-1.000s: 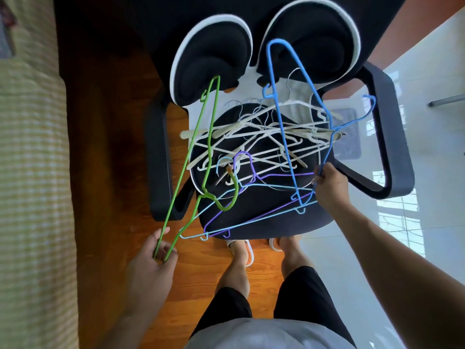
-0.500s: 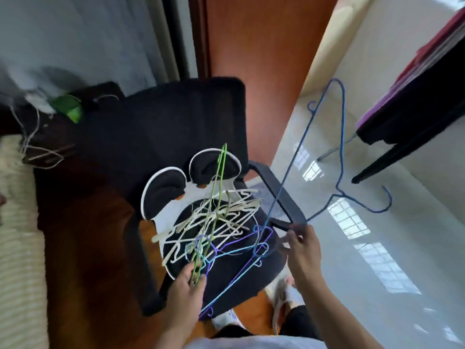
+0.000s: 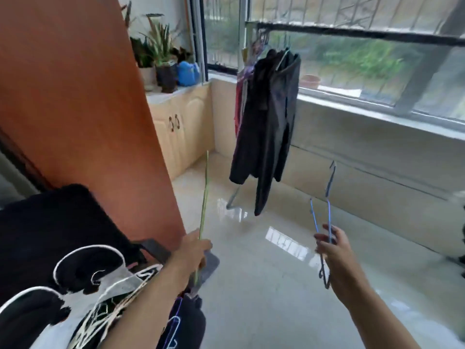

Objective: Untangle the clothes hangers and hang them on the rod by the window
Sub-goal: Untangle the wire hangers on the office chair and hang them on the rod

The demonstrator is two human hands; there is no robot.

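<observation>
Gripping a freed green hanger [image 3: 205,197] in the left hand [image 3: 193,250] and a blue hanger [image 3: 328,212] in the right hand [image 3: 333,250], the person faces the rod [image 3: 352,34], neither hung yet; a tangled heap [image 3: 110,298] remains on the chair [image 3: 50,235].

Both hands raised forward, left [image 3: 192,250] and right [image 3: 333,249], fingers curled in a grip.

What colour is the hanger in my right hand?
Blue; the hanger in the right hand shows in the head view.
</observation>
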